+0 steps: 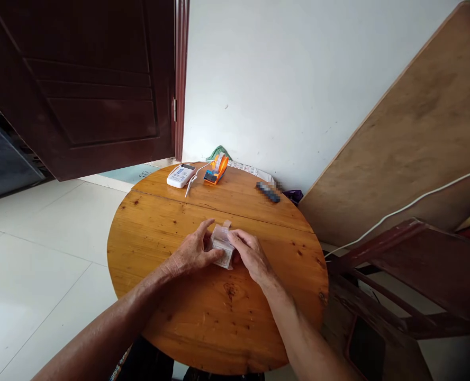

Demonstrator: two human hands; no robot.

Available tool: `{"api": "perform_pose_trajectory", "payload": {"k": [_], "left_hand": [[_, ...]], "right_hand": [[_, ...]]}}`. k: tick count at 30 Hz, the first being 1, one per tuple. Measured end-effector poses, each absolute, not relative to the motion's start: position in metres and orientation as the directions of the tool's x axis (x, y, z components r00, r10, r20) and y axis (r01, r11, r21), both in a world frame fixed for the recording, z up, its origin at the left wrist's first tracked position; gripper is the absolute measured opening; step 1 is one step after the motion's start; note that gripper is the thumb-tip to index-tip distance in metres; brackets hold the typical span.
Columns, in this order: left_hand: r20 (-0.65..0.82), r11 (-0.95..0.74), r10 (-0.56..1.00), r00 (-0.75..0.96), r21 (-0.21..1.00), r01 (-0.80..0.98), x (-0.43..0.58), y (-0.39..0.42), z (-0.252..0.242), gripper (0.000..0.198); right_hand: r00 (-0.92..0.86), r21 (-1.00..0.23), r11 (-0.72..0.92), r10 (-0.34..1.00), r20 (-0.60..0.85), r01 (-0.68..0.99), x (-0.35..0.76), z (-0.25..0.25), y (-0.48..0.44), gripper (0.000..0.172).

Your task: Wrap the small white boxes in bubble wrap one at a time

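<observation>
A small pale packet in clear plastic (222,255) lies on the round wooden table, in front of me. My left hand (197,247) grips it from the left, thumb across its near part and index finger stretched away from it. At the packet's right side, my right hand (250,251) is closed, with thumb and index finger pinching the clear flap (220,233) at its upper edge. The fingers under the packet are hidden. A small translucent strip (227,224) shows just beyond the flap. I cannot make out what is inside the wrapping.
Toward the back of the table (151,233) are a white box-shaped device (180,175) with a cable, an orange tape dispenser (218,168) and a dark, pixelated object (268,192). A white wall stands behind. A dark wooden chair (413,270) is at the right.
</observation>
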State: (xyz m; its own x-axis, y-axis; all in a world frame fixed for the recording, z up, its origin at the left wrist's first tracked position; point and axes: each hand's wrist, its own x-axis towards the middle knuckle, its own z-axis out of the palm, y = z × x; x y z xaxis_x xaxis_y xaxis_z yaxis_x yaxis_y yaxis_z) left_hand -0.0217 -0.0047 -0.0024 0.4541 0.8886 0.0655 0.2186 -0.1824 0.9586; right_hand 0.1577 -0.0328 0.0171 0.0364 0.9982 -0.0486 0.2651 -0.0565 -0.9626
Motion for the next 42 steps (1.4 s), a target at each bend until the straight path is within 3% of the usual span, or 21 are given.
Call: {"api": "perform_pose_trajectory", "payload": {"k": [6, 11, 16, 21, 25, 30, 42], "left_hand": [[0.064, -0.085, 0.888, 0.456, 0.996, 0.025, -0.020, 0.000, -0.013, 0.082], [0.046, -0.046, 0.891, 0.452, 0.999, -0.011, -0.021, 0.000, -0.013, 0.083], [0.034, -0.069, 0.892, 0.451, 0.996, 0.061, -0.023, -0.002, -0.007, 0.084], [0.077, -0.047, 0.861, 0.502, 0.996, -0.072, -0.020, -0.007, -0.006, 0.089], [0.074, -0.021, 0.849, 0.523, 0.994, -0.107, -0.016, -0.007, -0.008, 0.089], [0.056, 0.059, 0.837, 0.544, 0.980, -0.191, -0.015, -0.006, -0.008, 0.096], [0.028, 0.120, 0.840, 0.542, 0.965, -0.235, -0.016, 0.000, -0.012, 0.099]], "right_hand": [[-0.006, -0.943, 0.078, 0.997, 0.080, 0.323, 0.159, 0.020, -0.039, 0.033], [-0.074, -0.954, 0.009, 0.997, -0.014, 0.299, 0.161, 0.014, -0.042, 0.049], [-0.068, -0.942, 0.060, 0.997, 0.040, 0.331, 0.162, 0.009, -0.043, 0.041], [-0.014, -0.929, 0.101, 0.995, 0.103, 0.357, 0.160, 0.014, -0.039, 0.035], [0.021, -0.943, 0.048, 0.998, 0.058, 0.330, 0.156, 0.019, -0.030, 0.044], [0.039, -0.968, 0.011, 0.999, 0.022, 0.250, 0.149, 0.023, -0.016, 0.034], [0.087, -0.954, 0.129, 0.984, 0.158, 0.272, 0.138, 0.018, -0.016, 0.024]]}}
